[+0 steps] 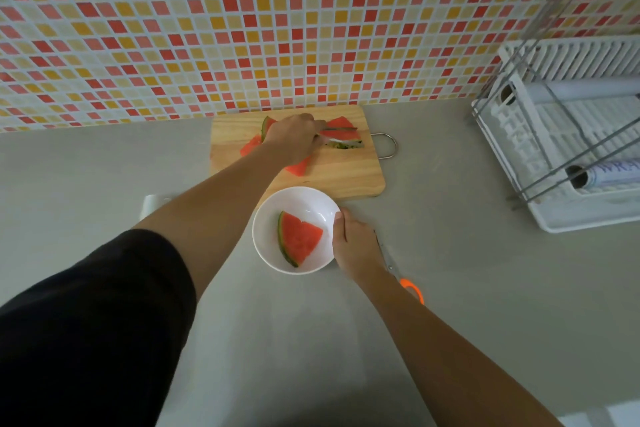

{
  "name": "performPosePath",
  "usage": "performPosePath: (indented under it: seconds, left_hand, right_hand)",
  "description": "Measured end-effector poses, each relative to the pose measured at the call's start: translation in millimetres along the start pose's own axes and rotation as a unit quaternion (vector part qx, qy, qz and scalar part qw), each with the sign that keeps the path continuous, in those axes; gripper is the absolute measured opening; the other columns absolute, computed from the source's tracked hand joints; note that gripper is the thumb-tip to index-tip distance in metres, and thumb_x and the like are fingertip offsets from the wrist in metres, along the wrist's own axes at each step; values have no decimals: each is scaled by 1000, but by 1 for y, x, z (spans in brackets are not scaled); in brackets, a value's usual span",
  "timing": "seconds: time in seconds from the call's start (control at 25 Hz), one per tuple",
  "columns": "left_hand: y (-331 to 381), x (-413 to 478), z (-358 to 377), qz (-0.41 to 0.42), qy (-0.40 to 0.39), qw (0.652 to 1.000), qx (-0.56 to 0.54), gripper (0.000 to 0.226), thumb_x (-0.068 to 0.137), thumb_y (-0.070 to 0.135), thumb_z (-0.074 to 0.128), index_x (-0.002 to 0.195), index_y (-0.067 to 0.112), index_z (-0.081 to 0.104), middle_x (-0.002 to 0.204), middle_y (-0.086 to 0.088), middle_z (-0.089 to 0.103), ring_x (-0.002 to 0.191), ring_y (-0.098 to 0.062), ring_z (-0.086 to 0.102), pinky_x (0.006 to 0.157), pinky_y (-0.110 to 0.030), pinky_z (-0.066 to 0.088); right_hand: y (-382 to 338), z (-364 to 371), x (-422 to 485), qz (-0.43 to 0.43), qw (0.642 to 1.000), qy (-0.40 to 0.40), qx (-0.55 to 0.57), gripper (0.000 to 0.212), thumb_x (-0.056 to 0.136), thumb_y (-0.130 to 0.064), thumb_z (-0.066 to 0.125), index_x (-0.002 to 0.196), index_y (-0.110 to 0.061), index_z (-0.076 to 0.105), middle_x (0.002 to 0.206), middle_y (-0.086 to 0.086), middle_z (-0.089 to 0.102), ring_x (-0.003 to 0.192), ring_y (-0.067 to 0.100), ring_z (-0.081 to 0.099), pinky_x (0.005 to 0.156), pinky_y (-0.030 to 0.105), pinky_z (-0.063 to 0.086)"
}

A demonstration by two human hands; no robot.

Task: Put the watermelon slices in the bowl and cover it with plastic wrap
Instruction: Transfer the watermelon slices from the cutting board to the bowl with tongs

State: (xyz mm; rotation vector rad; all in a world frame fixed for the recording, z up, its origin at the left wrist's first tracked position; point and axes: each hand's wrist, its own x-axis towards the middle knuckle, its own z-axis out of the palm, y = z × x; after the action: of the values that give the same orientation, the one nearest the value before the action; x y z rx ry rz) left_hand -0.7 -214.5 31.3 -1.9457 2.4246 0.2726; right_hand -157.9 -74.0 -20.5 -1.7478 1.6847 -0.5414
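A white bowl [266,243] stands on the grey counter with one watermelon slice [298,238] lying inside it. My right hand [353,243] grips the bowl's right rim. Behind it lies a wooden cutting board [346,177] carrying several more watermelon slices [341,123]. My left hand [294,137] reaches across the board, its fingers closed on a slice [343,139] at the board's right side. Other slices [251,146] show partly from under that hand. A plastic wrap roll [602,175] rests in the rack on the right.
A white dish rack [561,215] with a wire frame fills the right edge and also holds a second, white roll [575,88]. Orange-handled scissors [410,288] lie right of my right forearm. The tiled wall [242,28] rises directly behind the board.
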Motion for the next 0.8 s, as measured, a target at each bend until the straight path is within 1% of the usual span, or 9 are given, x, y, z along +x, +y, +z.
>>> performPosePath:
  seconds: [0.16,0.32,0.44,0.52,0.6,0.64,0.68,0.72,0.8]
  left_hand:
    - [-2,-4,-4,-8,-22,998,51,40,101,34,34,139,30,46,112,-11,57,103,-33,57,72,-42,43]
    - [-17,-16,-9,-3,-8,996,93,40,101,41,32,132,28,53,108,-7,59,101,-29,59,63,-35,40]
    - [-30,-27,-19,-12,-24,995,93,37,98,41,37,128,32,57,114,-4,63,107,-28,58,72,-39,50]
    - [-37,-34,-26,-36,-29,998,35,36,96,38,42,125,33,62,115,-4,66,106,-28,60,80,-39,53]
    - [-41,-33,-34,-100,-34,993,-46,36,97,35,43,112,18,70,99,-9,67,96,-30,61,78,-35,50]
    - [-42,-31,-37,-131,-44,989,-62,38,97,34,42,96,9,71,85,-10,62,85,-29,59,72,-33,47]
    - [-42,-28,-39,-152,-49,986,-57,40,97,32,42,80,5,64,73,-7,53,72,-26,54,63,-30,43]
    - [-40,-25,-39,-171,-51,982,-53,39,97,30,42,72,3,56,67,-5,45,62,-22,48,55,-27,38]
    - [-36,-19,-39,-213,-37,972,-86,33,94,24,48,66,6,47,62,-2,40,53,-15,40,47,-23,31]
  right_hand:
    - [0,0,0,-1,1000,-5,-2,33,99,-23,27,100,-6,55,92,17,65,86,35,57,68,34,36]
    - [-2,-1,-1,-1,1000,-5,2,34,99,-23,27,104,-6,56,95,18,66,89,36,58,71,35,38]
    - [-3,-2,-3,-11,1000,-1,1,34,99,-21,27,104,-4,56,96,20,66,89,37,57,73,36,39]
    - [-3,-3,-3,-15,1000,2,2,34,99,-21,28,102,-3,56,94,20,65,88,38,57,72,37,40]
    - [-3,-3,-3,-14,1000,1,5,34,99,-21,28,100,-2,56,93,20,65,87,38,58,72,39,42]
    - [-3,-3,-3,-13,1000,0,4,34,99,-21,28,100,-2,56,93,20,65,87,38,58,73,39,42]
    - [-4,-3,-3,-13,1000,-1,-1,34,99,-21,27,101,-2,56,94,20,65,88,38,58,73,39,41]
    - [-4,-3,-3,-13,1000,-1,-5,34,99,-20,27,102,-2,56,95,20,65,89,38,57,74,39,41]
    - [-3,-3,-2,-11,1000,-2,-4,34,99,-20,27,103,-2,56,96,20,65,90,38,57,75,38,41]
